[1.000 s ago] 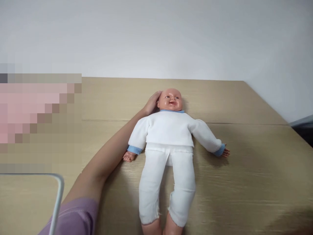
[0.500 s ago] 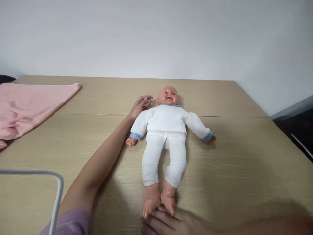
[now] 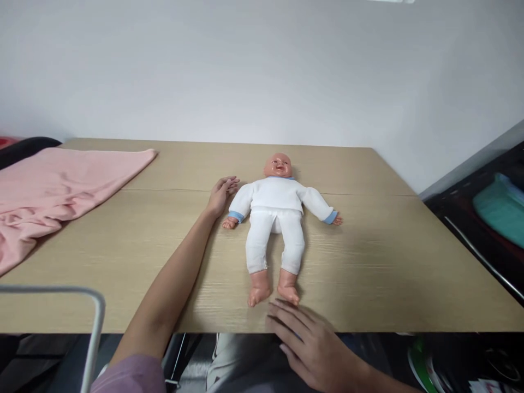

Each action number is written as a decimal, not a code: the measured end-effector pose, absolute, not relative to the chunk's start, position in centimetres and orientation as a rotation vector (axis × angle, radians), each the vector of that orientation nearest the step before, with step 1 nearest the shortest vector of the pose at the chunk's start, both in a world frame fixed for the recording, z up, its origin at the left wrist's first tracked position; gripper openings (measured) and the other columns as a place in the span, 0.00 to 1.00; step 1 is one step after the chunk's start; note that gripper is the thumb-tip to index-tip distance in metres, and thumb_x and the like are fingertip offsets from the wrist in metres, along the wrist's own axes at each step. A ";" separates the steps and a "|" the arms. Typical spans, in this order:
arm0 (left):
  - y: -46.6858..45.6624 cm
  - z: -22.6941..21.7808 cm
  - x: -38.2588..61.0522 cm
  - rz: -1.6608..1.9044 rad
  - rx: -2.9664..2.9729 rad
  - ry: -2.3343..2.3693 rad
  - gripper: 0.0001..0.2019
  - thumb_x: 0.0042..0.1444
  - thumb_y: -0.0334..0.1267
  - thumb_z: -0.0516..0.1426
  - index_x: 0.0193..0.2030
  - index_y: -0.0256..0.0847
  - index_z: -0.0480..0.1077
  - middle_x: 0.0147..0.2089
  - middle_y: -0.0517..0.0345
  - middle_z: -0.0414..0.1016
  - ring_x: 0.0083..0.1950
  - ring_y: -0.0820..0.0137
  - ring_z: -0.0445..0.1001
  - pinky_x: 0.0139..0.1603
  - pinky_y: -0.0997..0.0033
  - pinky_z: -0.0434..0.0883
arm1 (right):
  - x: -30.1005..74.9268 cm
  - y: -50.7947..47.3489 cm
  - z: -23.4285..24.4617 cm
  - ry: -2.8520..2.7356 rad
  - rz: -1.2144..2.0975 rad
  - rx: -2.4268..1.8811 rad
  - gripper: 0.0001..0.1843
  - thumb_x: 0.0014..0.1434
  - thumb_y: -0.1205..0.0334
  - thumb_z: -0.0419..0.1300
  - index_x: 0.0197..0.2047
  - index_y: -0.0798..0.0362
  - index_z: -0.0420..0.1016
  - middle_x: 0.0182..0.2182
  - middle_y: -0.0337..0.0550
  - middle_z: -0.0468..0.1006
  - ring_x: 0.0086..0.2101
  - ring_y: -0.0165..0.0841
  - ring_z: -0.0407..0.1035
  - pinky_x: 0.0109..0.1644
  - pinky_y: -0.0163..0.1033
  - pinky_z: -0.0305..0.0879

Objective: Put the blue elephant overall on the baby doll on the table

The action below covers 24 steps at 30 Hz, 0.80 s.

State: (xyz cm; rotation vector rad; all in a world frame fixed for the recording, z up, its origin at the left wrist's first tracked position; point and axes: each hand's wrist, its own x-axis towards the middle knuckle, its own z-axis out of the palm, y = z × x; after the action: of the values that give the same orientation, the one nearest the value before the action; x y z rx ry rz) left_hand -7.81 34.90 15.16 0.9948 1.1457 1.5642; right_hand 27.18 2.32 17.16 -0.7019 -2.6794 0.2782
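A baby doll (image 3: 277, 194) in a white top and trousers with blue cuffs lies on its back on the wooden table (image 3: 368, 245). Its head points to the far side and its bare feet to the near edge. My left hand (image 3: 223, 191) rests on the table beside the doll's sleeve, fingers loosely stretched, holding nothing. By the doll's feet, over the near table edge, is my right hand (image 3: 305, 338). Its fingers are apart and empty; whether a fingertip touches the foot I cannot tell.
A crumpled pink cloth (image 3: 82, 180) lies at the table's left. A white bent rod (image 3: 97, 322) stands at the lower left. Beyond the right edge sits a dark container (image 3: 462, 213) with a teal cloth (image 3: 501, 210). A pale wall (image 3: 254, 71) rises behind the table.
The view has drawn back, so the near table edge now shows. My right hand has come away from under the doll's feet. My left hand lies slightly farther from the doll's head.
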 end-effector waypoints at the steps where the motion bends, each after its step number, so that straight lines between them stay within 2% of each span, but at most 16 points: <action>1: 34.3 15.3 -7.8 1.579 0.977 1.179 0.12 0.67 0.45 0.66 0.51 0.40 0.78 0.56 0.42 0.85 0.53 0.63 0.83 0.62 0.58 0.79 | 27.3 2.0 17.2 -2.629 0.295 -0.711 0.28 0.75 0.70 0.57 0.75 0.56 0.73 0.73 0.49 0.78 0.72 0.41 0.70 0.76 0.46 0.69; 6: 31.2 17.4 -7.5 1.669 0.887 1.369 0.05 0.68 0.40 0.62 0.45 0.42 0.76 0.51 0.47 0.84 0.48 0.65 0.80 0.55 0.63 0.78 | 28.0 -0.2 15.2 -2.357 0.293 -0.615 0.28 0.67 0.78 0.55 0.66 0.55 0.78 0.57 0.48 0.88 0.61 0.38 0.79 0.72 0.46 0.72; 9: 28.6 20.3 -6.6 1.774 0.893 1.446 0.04 0.69 0.38 0.60 0.44 0.43 0.75 0.47 0.53 0.80 0.43 0.68 0.75 0.52 0.67 0.75 | 28.8 -2.0 12.9 -2.219 0.223 -0.611 0.26 0.64 0.80 0.54 0.61 0.55 0.80 0.47 0.46 0.90 0.49 0.36 0.83 0.61 0.44 0.77; 11: 25.5 22.4 -5.0 1.864 0.930 1.432 0.06 0.72 0.41 0.59 0.42 0.44 0.74 0.42 0.58 0.75 0.38 0.69 0.71 0.50 0.68 0.74 | 29.5 -3.2 11.3 -2.131 0.151 -0.670 0.24 0.64 0.81 0.54 0.57 0.54 0.80 0.40 0.43 0.89 0.40 0.35 0.82 0.52 0.43 0.78; 13: 20.6 23.6 -2.1 2.023 1.044 1.329 0.13 0.75 0.46 0.58 0.37 0.46 0.68 0.35 0.61 0.68 0.35 0.68 0.68 0.48 0.66 0.73 | 30.4 -4.3 9.8 -2.070 0.105 -0.749 0.23 0.64 0.81 0.54 0.55 0.52 0.79 0.37 0.42 0.88 0.37 0.36 0.82 0.47 0.43 0.78; 16: 10.7 21.3 3.5 2.212 1.242 1.221 0.18 0.79 0.48 0.54 0.35 0.49 0.63 0.32 0.61 0.62 0.37 0.63 0.68 0.49 0.59 0.73 | 32.1 -5.6 7.7 -2.000 0.081 -0.931 0.20 0.67 0.79 0.56 0.54 0.50 0.78 0.38 0.43 0.88 0.37 0.38 0.82 0.45 0.46 0.79; 17: 7.3 19.5 5.1 2.226 1.359 1.138 0.17 0.80 0.47 0.52 0.35 0.50 0.63 0.30 0.61 0.61 0.34 0.62 0.67 0.45 0.57 0.72 | 32.8 -5.8 7.0 -1.969 0.068 -1.003 0.19 0.68 0.78 0.56 0.55 0.49 0.78 0.38 0.43 0.87 0.37 0.39 0.82 0.44 0.46 0.79; 19: 1.4 15.0 7.5 1.812 1.925 0.831 0.15 0.80 0.48 0.49 0.41 0.52 0.70 0.30 0.59 0.70 0.33 0.60 0.70 0.42 0.53 0.72 | 34.1 -5.9 5.8 -1.901 0.041 -1.159 0.17 0.71 0.74 0.58 0.57 0.48 0.78 0.41 0.45 0.87 0.40 0.42 0.83 0.45 0.48 0.80; 21: -2.7 10.7 8.4 1.295 2.404 0.563 0.17 0.81 0.49 0.48 0.45 0.51 0.74 0.31 0.56 0.76 0.32 0.61 0.71 0.38 0.54 0.69 | 35.3 -5.9 4.8 -1.854 0.027 -1.296 0.15 0.73 0.69 0.61 0.60 0.48 0.77 0.46 0.50 0.87 0.46 0.46 0.83 0.50 0.51 0.81; 24: -5.1 6.8 7.8 0.711 2.436 0.753 0.21 0.82 0.51 0.45 0.45 0.47 0.75 0.37 0.53 0.81 0.39 0.59 0.78 0.45 0.54 0.73 | 36.4 -5.6 3.4 -1.966 0.067 -1.435 0.23 0.74 0.58 0.64 0.69 0.49 0.75 0.57 0.55 0.85 0.55 0.51 0.81 0.57 0.56 0.79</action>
State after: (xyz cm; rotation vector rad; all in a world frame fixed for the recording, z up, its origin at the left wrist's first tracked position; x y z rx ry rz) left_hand 7.76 -5.12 6.75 2.4360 0.7535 0.7112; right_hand 36.36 -5.65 3.40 -1.4350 -1.9661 0.0671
